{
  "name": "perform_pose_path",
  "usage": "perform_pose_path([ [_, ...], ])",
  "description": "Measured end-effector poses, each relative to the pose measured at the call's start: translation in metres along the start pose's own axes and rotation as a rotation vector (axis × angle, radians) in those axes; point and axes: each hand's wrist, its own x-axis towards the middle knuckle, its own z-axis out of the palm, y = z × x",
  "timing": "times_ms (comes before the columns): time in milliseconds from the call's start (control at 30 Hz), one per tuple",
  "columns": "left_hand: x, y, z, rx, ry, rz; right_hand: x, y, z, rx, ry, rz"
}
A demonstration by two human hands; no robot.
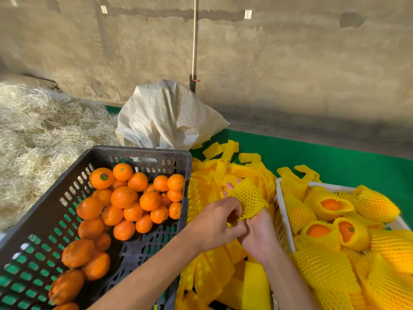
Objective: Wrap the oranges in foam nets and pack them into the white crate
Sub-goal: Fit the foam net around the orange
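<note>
Yellow foam net sleeved over right hand, fingers spread inside; left hand pinches its lower edge; white crate just beside.

One black slotted plastic crate holding some thirty bare round oranges; one white plastic crate with about ten oranges in yellow foam nets; one white woven sack; two hands; loose yellow foam nets too many to count.
</note>
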Motion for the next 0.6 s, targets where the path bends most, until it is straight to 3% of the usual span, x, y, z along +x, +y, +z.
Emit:
perform_pose_path([
  [67, -0.001, 0.004, -0.004, -0.092, 0.132, 0.002, 0.001, -0.002, -0.005, -0.003, 0.071, -0.038],
  [167, 0.004, -0.004, -0.023, -0.318, 0.56, -0.016, 0.004, -0.007, -0.012, 0.041, 0.188, -0.13],
  [233, 0.009, -0.028, -0.037, -0.397, 0.855, -0.156, 0.004, -0.008, -0.011, 0.079, 0.248, -0.165],
  [300, 0.008, -0.063, -0.045, -0.377, 1.031, -0.362, 0.002, -0.004, -0.008, 0.019, 0.273, -0.136],
  [367, 0.001, -0.107, -0.047, -0.267, 0.891, -0.577, 0.0, 0.004, -0.007, -0.049, 0.281, -0.084],
  [433, -0.007, -0.149, -0.046, 0.023, 0.511, -0.676, 0.0, 0.007, -0.004, -0.112, 0.271, -0.067],
  [500, -0.007, -0.178, -0.049, 0.311, 0.215, -0.659, 0.003, 0.007, -0.006, -0.161, 0.27, -0.075],
  [600, 0.006, -0.193, -0.058, 0.519, 0.108, -0.602, 0.007, 0.007, -0.009, -0.21, 0.266, -0.068],
])
